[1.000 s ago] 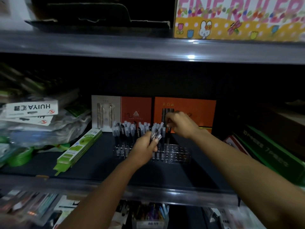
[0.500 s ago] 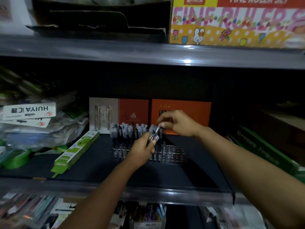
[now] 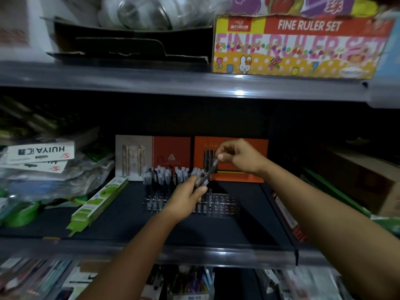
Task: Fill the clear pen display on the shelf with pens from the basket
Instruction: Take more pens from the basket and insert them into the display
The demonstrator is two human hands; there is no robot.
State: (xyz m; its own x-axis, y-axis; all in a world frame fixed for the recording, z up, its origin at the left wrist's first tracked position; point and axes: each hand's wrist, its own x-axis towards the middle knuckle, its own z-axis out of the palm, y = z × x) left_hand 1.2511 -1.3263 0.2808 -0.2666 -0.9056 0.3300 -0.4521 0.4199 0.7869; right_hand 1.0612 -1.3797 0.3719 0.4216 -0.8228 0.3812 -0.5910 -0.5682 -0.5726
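Observation:
The clear pen display (image 3: 225, 205) sits on the dark middle shelf. Several capped pens (image 3: 164, 176) stand upright in its left and rear slots; its right front slots hold nothing. My left hand (image 3: 188, 197) hovers over the display and grips a small bundle of pens (image 3: 201, 179). My right hand (image 3: 238, 156), higher and to the right, pinches the top end of one pen (image 3: 213, 166) that slants down into that bundle. No basket is in view.
Orange pen boxes (image 3: 231, 156) stand behind the display. A green flat pack (image 3: 99, 200) lies to its left, with bagged stock (image 3: 43, 167) beyond. Green boxes (image 3: 337, 195) crowd the right. The upper shelf edge (image 3: 194, 85) overhangs, carrying a ruler-set box (image 3: 300, 46).
My right hand came back from the rear of the display to the bundle and now pinches one pen, lifting it up and right. The camera view tilted upward.

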